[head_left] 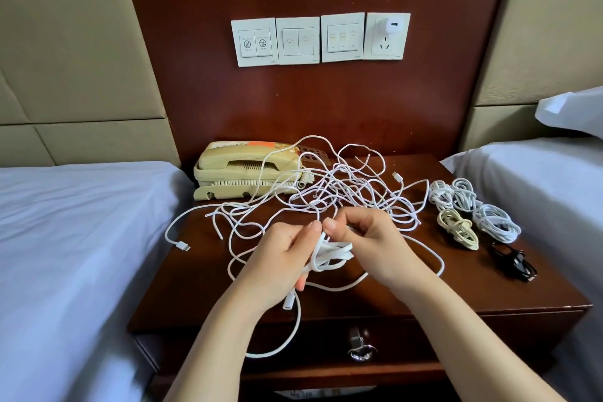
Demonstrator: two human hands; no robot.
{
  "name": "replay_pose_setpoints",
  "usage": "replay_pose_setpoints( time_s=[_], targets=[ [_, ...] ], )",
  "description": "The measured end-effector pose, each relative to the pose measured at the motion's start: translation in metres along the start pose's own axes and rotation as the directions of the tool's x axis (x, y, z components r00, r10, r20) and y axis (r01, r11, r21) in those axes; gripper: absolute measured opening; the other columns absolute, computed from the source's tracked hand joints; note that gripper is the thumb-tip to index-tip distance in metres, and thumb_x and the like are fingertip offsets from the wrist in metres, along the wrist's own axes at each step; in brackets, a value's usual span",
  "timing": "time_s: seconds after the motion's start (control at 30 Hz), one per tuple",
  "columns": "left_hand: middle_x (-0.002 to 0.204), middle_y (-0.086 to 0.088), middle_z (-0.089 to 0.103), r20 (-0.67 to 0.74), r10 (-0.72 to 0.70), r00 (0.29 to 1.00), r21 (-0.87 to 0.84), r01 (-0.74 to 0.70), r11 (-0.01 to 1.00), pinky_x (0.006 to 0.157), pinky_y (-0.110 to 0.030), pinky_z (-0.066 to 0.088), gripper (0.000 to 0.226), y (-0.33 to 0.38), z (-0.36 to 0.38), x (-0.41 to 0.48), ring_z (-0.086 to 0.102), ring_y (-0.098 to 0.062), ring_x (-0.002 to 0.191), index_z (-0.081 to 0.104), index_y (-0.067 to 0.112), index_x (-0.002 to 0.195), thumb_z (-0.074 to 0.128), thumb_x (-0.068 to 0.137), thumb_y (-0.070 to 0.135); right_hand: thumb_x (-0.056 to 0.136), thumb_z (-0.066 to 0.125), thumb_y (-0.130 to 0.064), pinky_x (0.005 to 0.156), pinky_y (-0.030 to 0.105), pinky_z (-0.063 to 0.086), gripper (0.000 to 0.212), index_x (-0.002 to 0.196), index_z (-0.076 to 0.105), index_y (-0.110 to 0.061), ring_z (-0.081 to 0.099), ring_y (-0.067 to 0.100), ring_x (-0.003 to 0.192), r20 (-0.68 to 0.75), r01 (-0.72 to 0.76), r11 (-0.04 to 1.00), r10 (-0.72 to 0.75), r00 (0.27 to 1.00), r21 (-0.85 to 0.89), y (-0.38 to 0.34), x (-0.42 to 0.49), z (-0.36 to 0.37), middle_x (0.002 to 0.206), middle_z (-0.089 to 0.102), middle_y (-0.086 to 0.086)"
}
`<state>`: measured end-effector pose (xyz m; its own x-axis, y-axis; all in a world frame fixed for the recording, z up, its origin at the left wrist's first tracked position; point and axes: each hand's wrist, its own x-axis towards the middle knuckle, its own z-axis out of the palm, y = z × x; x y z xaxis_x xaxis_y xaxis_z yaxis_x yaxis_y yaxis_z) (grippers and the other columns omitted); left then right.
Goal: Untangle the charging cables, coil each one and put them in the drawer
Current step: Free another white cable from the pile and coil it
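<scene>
I judge this roughly at the halfway mark. Five coiled bundles (463,196) already lie on the right side of the tabletop (489,290): three white, one cream (458,232) and one black (512,259). My left hand (280,258) has its grip closed round a half-wound white cable (329,258), fingers curled about the loops, just above the front of the tabletop. My right hand (362,238) pinches the same cable close by, thumb tips nearly meeting. Its loose end trails down over the front edge. Behind my hands the tangle of white cables (342,192) spreads across to the telephone (244,170); I cannot count how many are in it. The drawer (424,336) below is shut, a key (360,349) in its lock, and nothing is stowed yet.
</scene>
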<state>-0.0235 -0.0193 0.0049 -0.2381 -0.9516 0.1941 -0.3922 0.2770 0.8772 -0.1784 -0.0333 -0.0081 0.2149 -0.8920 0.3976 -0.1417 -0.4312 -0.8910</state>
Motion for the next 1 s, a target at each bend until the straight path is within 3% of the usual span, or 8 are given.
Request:
replay_pose_setpoints(
  time_s=[0.13, 0.23, 0.33, 0.57, 0.73, 0.8, 0.93, 1.0],
  targets=[
    [0.031, 0.005, 0.037, -0.138, 0.042, 0.989, -0.064, -0.052, 0.997, 0.040, -0.014, 0.030, 0.049, 0.005, 0.001, -0.003, 0.035, -0.006, 0.031, 0.046, 0.005, 0.056, 0.039, 0.099, 0.027, 0.086, 0.050, -0.051, 0.056, 0.034, 0.033, 0.059, 0.070, 0.057, 0.005, 0.038, 0.021, 0.059, 0.020, 0.037, 0.993, -0.035, 0.999, -0.116, 0.006, -0.003, 0.008, 0.063, 0.049, 0.027],
    [0.031, 0.003, 0.039, -0.340, 0.019, 0.940, -0.092, -0.053, 0.994, 0.040, -0.014, 0.031, 0.056, 0.000, -0.003, 0.000, 0.036, -0.004, 0.030, 0.047, 0.008, 0.047, 0.038, 0.099, 0.028, 0.094, 0.048, -0.039, 0.061, 0.034, 0.042, 0.035, 0.076, 0.064, -0.013, 0.051, 0.021, 0.061, 0.104, 0.105, 0.921, -0.071, 0.992, -0.374, 0.004, -0.009, 0.018, 0.067, 0.061, 0.010],
    [0.034, 0.003, 0.039, -0.504, 0.002, 0.864, -0.039, -0.025, 0.999, 0.043, -0.012, 0.033, 0.057, -0.008, -0.008, 0.003, 0.042, -0.006, 0.033, 0.037, 0.009, 0.044, 0.039, 0.099, 0.027, 0.097, 0.047, -0.029, 0.061, 0.032, 0.043, 0.026, 0.075, 0.054, -0.019, 0.050, 0.014, 0.063, 0.213, 0.205, 0.788, -0.096, 0.972, -0.580, -0.003, -0.015, 0.034, 0.066, 0.053, -0.004],
    [0.038, 0.008, 0.029, -0.625, 0.202, 0.754, 0.271, -0.033, 0.962, 0.047, -0.023, 0.025, 0.056, -0.018, -0.018, 0.005, 0.041, -0.014, 0.039, 0.026, 0.023, 0.044, 0.046, 0.096, 0.018, 0.096, 0.030, -0.033, 0.042, 0.038, 0.047, 0.037, 0.090, 0.062, -0.016, 0.056, 0.019, 0.055, 0.209, 0.360, 0.526, -0.325, 0.922, -0.771, -0.009, -0.018, 0.047, 0.074, 0.059, -0.003],
    [0.053, -0.015, 0.055, -0.509, 0.272, 0.817, 0.447, -0.019, 0.894, 0.056, -0.034, 0.028, 0.045, -0.022, -0.011, 0.007, 0.051, -0.036, 0.056, 0.038, 0.014, 0.055, 0.040, 0.095, 0.033, 0.093, 0.050, -0.022, 0.046, 0.019, 0.040, 0.013, 0.091, 0.061, -0.016, 0.048, 0.001, 0.051, 0.001, 0.328, 0.644, -0.453, 0.891, -0.691, -0.014, -0.015, 0.034, 0.065, 0.055, -0.011],
    [0.052, -0.007, 0.058, -0.445, 0.261, 0.857, 0.423, -0.056, 0.904, 0.056, -0.034, 0.038, 0.047, -0.023, -0.006, 0.007, 0.056, -0.026, 0.054, 0.047, 0.011, 0.059, 0.034, 0.093, 0.041, 0.092, 0.055, -0.018, 0.048, 0.012, 0.034, 0.004, 0.092, 0.059, -0.018, 0.043, -0.002, 0.050, -0.067, 0.273, 0.721, -0.405, 0.912, -0.636, -0.013, -0.014, 0.028, 0.063, 0.047, -0.016],
    [0.056, -0.007, 0.063, -0.385, 0.222, 0.896, 0.286, -0.112, 0.952, 0.059, -0.041, 0.051, 0.044, -0.019, 0.003, 0.006, 0.062, -0.019, 0.052, 0.056, 0.005, 0.066, 0.041, 0.096, 0.033, 0.091, 0.061, -0.013, 0.052, 0.019, 0.043, 0.014, 0.093, 0.052, -0.023, 0.054, 0.008, 0.056, -0.150, 0.180, 0.829, -0.300, 0.942, -0.529, -0.010, -0.013, 0.024, 0.064, 0.059, -0.014],
    [0.056, -0.004, 0.065, -0.365, 0.178, 0.914, 0.176, -0.120, 0.977, 0.054, -0.027, 0.053, 0.041, -0.013, 0.007, 0.004, 0.063, -0.010, 0.048, 0.056, 0.003, 0.068, 0.041, 0.098, 0.026, 0.089, 0.062, -0.011, 0.052, 0.015, 0.040, 0.022, 0.091, 0.048, -0.027, 0.054, 0.008, 0.056, -0.191, 0.135, 0.885, -0.242, 0.951, -0.445, -0.012, -0.013, 0.023, 0.063, 0.061, -0.013]
  ],
)
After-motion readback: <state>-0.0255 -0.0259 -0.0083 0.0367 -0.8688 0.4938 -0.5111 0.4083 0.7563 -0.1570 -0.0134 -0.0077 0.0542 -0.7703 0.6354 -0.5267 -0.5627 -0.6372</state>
